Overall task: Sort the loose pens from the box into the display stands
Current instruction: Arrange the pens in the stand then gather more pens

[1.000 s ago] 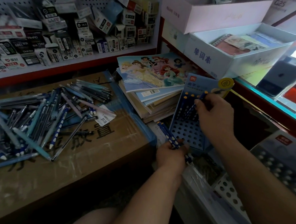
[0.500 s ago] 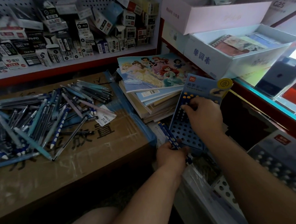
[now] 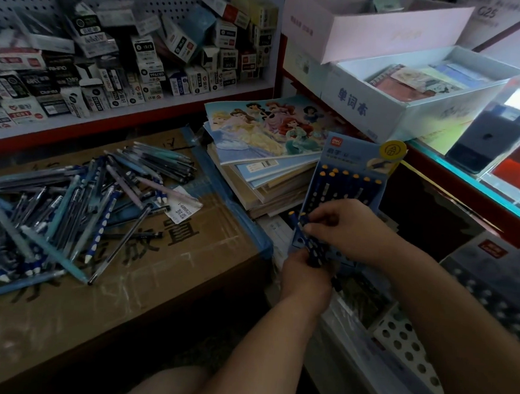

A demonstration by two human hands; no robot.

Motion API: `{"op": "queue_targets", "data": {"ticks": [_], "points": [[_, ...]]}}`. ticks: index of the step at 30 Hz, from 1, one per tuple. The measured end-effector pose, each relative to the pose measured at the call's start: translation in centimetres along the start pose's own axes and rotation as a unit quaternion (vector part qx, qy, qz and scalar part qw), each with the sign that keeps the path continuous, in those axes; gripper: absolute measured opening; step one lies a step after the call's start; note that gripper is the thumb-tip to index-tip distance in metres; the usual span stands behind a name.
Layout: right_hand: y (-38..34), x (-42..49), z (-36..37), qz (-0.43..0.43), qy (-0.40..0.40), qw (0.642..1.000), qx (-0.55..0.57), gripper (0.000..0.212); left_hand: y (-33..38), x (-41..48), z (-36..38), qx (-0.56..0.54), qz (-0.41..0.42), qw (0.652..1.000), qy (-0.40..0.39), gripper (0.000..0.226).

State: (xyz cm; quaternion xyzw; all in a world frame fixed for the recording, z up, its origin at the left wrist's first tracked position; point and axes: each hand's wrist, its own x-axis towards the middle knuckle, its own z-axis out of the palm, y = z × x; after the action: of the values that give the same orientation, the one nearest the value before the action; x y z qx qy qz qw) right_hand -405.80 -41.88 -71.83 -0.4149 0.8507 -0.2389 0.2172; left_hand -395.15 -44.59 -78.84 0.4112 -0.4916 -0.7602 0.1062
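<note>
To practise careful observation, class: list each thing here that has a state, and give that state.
Left hand, grips a bunch of dotted pens
Right hand, pinches one pen of the bunch
Blue stand, back row filled, visible holes below empty
Carton, taped shut
Loose pens, heaped on the carton
White box, open, notebooks inside

Two hands [image 3: 305,278] [image 3: 352,230], one blue display stand [image 3: 349,184], dozens of pens [image 3: 69,215].

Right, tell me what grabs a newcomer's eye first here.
The heap of loose pens sprawls across the cardboard box at left. At centre, the left hand grips dotted blue pens and the right hand pinches one, in front of the blue display stand.
</note>
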Motion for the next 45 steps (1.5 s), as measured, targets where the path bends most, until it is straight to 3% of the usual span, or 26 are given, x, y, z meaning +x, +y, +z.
{"op": "queue_targets", "data": {"ticks": [3, 5, 8, 11, 22, 26, 31, 39, 42, 45], "points": [[-0.1, -0.3, -0.6, -0.007, 0.035, 0.999, 0.004, 0.011, 0.0, -0.1, 0.0, -0.02, 0.008, 1.0, 0.002, 0.016], [-0.1, -0.4, -0.9, -0.005, 0.139, 0.989, 0.039, 0.009, 0.3, -0.1, -0.1, -0.051, 0.016, 0.998, 0.028, 0.019], [0.4, -0.5, -1.5, 0.0, 0.312, 0.941, 0.13, 0.008, 0.5, 0.0, -0.2, -0.091, 0.0, 0.995, 0.049, 0.029], [1.1, -0.5, -1.4, 0.003, 0.363, 0.923, 0.124, 0.009, 0.5, -0.1, -0.2, -0.111, -0.011, 0.993, 0.049, 0.031], [2.4, 0.8, -0.6, 0.007, 0.34, 0.939, 0.048, 0.021, 0.4, -0.2, -0.2, -0.049, 0.04, 0.996, 0.063, 0.027], [2.2, 1.9, -0.8, 0.001, 0.345, 0.939, 0.01, 0.022, 0.4, -0.2, -0.3, -0.03, 0.061, 0.993, 0.097, 0.037], [1.8, 2.5, -1.0, 0.02, 0.351, 0.935, -0.036, 0.028, 0.5, -0.1, -0.4, -0.01, 0.082, 0.988, 0.129, 0.027], [2.4, 2.6, 0.0, 0.068, 0.284, 0.951, -0.097, 0.04, 0.5, -0.1, -0.6, 0.007, 0.092, 0.987, 0.134, 0.017], [1.8, 0.8, -0.5, 0.077, 0.283, 0.956, -0.025, 0.036, 0.6, -0.1, -0.7, 0.02, 0.09, 0.987, 0.132, 0.015], [1.1, -1.6, -0.7, 0.072, 0.208, 0.96, 0.173, 0.021, 0.8, -0.4, -0.6, 0.037, 0.108, 0.988, 0.107, 0.016]]}}
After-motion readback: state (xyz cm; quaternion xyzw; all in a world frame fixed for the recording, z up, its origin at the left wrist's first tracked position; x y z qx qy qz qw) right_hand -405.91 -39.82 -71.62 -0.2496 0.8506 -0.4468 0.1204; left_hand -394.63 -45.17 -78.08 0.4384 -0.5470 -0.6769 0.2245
